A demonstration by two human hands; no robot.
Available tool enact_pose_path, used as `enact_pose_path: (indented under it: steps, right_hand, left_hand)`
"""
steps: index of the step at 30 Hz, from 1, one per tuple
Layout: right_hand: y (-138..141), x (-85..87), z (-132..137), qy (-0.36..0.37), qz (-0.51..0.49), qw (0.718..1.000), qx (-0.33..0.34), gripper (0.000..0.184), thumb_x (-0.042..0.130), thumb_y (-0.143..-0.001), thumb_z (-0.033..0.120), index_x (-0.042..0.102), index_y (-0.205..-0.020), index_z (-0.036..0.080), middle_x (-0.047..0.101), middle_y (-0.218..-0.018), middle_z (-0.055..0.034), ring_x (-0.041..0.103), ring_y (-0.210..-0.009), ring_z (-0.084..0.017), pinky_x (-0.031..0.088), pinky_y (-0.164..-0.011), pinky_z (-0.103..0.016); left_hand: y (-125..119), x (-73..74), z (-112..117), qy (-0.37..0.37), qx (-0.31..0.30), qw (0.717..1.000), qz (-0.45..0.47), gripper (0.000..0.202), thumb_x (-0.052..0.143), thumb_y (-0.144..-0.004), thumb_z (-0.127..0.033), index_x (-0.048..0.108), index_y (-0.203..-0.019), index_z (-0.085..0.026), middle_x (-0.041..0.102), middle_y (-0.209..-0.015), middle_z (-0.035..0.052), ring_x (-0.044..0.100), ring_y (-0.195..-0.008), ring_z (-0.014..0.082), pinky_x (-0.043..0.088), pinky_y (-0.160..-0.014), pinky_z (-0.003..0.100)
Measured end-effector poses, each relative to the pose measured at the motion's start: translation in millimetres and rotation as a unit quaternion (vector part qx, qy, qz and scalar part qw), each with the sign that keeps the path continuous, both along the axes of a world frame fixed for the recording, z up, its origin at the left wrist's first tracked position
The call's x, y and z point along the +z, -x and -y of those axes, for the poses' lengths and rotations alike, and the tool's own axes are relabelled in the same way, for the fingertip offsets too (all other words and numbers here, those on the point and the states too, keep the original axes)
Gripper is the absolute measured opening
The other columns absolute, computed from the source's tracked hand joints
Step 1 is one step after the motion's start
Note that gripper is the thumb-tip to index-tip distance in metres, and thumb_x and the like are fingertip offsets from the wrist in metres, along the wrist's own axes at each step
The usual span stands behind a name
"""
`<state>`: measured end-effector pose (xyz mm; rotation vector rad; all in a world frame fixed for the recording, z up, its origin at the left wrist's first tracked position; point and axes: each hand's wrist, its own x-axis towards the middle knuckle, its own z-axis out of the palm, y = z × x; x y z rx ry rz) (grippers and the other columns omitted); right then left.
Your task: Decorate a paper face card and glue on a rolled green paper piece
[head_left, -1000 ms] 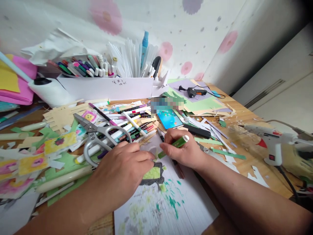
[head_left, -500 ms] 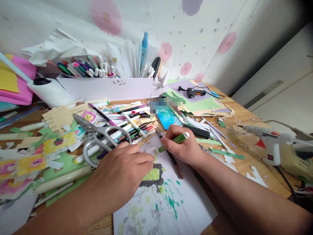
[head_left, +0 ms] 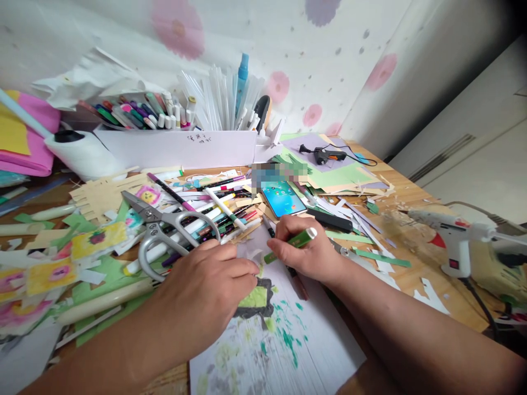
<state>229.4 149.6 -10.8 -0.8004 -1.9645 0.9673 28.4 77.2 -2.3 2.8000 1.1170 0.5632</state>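
Observation:
My right hand (head_left: 307, 249) is closed around a green marker (head_left: 300, 238), its pale end sticking up above the fingers. The marker's lower end is near the white sheet, though I cannot tell if it touches. My left hand (head_left: 214, 291) bears down on a small paper piece (head_left: 256, 299) with a green middle and a wavy black border, its fingers bent and close together; the thumb is hidden. Under both hands lies a white sheet (head_left: 325, 340) smeared with green, yellow and grey marks. A dark pen (head_left: 297, 282) lies on it, partly beneath my right hand.
Large silver scissors (head_left: 177, 222) lie left of my hands among scattered markers and paper scraps. Ahead are a phone (head_left: 284, 197) and a white box (head_left: 177, 151) of pens. A white glue gun (head_left: 457, 241) stands on the right; a black one (head_left: 329, 156) lies farther back.
My right hand and the green marker have shifted slightly left and toward me. The left hand stays in nearly the same place on the paper piece.

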Motion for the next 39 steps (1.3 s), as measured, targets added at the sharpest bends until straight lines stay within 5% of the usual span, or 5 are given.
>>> enact_pose_path:
  steps: [10, 32, 39]
  right_hand:
    - [0.0, -1.9, -1.3, -0.013, -0.012, 0.999, -0.051, 0.028, 0.060, -0.075, 0.021, 0.040, -0.056, 0.021, 0.039, -0.053, 0.0063, 0.035, -0.050, -0.009, 0.031, -0.048, -0.023]
    - [-0.7, -2.3, -0.7, 0.001, -0.004, 1.000, -0.024, 0.026, 0.060, -0.074, 0.020, 0.041, -0.056, 0.021, 0.040, -0.053, 0.0061, 0.036, -0.050, -0.009, 0.031, -0.048, -0.024]
    - [-1.9, -2.1, -1.6, 0.022, -0.097, 0.991, -0.084, 0.027, 0.066, -0.077, 0.026, 0.046, -0.059, 0.021, 0.046, -0.055, 0.0051, 0.042, -0.052, -0.011, 0.035, -0.050, -0.025]
  left_hand:
    - [0.1, -3.2, -1.2, 0.001, 0.001, 1.000, 0.005, 0.030, 0.044, -0.087, -0.007, 0.069, -0.090, -0.022, 0.073, -0.093, -0.0017, 0.054, -0.073, 0.0203, 0.033, -0.067, 0.037]
    - [-0.5, -2.7, -1.1, -0.017, -0.001, 1.000, -0.018, 0.030, 0.043, -0.089, -0.009, 0.069, -0.090, -0.024, 0.072, -0.088, 0.0006, 0.057, -0.074, 0.0196, 0.038, -0.068, 0.034]
    - [8.6, 18.5, 10.5, -0.081, 0.075, 0.992, 0.057, 0.027, 0.043, -0.086, -0.004, 0.065, -0.085, -0.019, 0.069, -0.090, 0.0030, 0.058, -0.079, 0.0198, 0.041, -0.071, 0.035]
